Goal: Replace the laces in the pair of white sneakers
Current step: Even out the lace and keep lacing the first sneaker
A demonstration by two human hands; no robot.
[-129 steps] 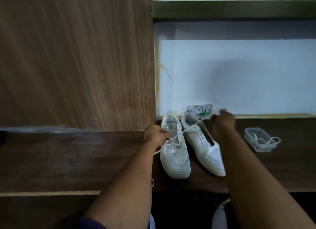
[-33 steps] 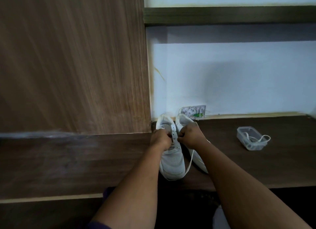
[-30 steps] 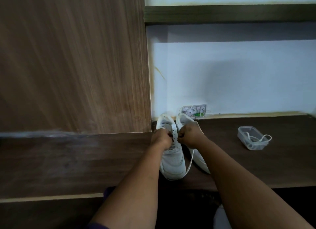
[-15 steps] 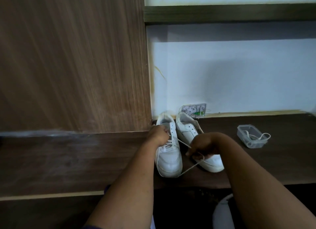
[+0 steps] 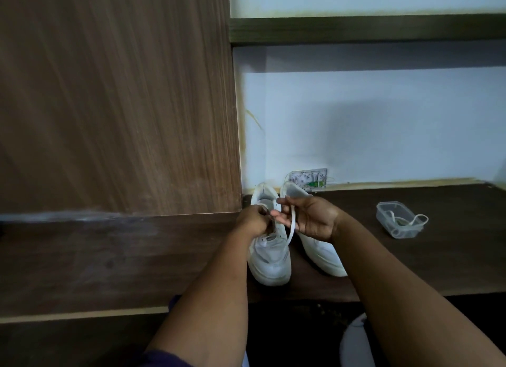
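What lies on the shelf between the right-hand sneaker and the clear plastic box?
Nothing: in the head view, only bare dark wooden shelf separates the right-hand sneaker from the clear plastic box, where a lace hangs over the rim.

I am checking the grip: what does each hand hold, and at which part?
The right hand holds the white lace near its upper part. The left hand pinches something at the left sneaker's eyelets; exactly what is hidden.

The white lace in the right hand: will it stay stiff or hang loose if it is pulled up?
Probably loose: the lace already droops in a curve from the right hand. Likely light too. It looks flat, so it may twist.
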